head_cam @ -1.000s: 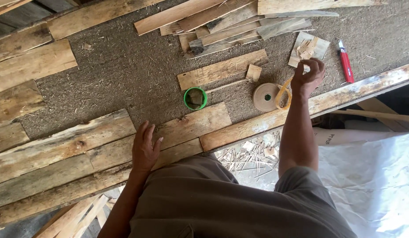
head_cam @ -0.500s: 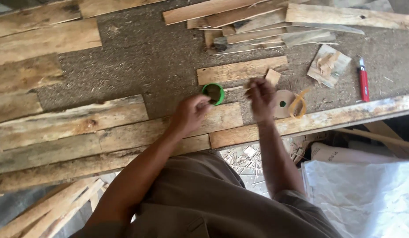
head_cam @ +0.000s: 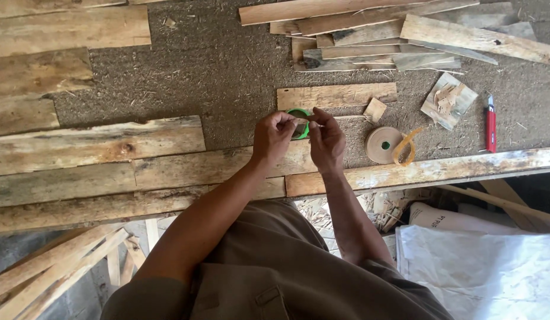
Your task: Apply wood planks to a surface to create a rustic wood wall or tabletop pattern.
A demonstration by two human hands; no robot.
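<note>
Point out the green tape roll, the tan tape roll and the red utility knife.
green tape roll (head_cam: 298, 112), head view, on its upper rim above the fingers.
tan tape roll (head_cam: 381, 144), head view, on its flat face.
red utility knife (head_cam: 491, 129), head view, on its red handle.

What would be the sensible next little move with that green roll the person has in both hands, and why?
Probably pull a short length of tape free. Both the left hand and right hand pinch at the green tape roll, fingertips meeting at its edge as if working on the loose end, and no strip hangs out yet.
</note>
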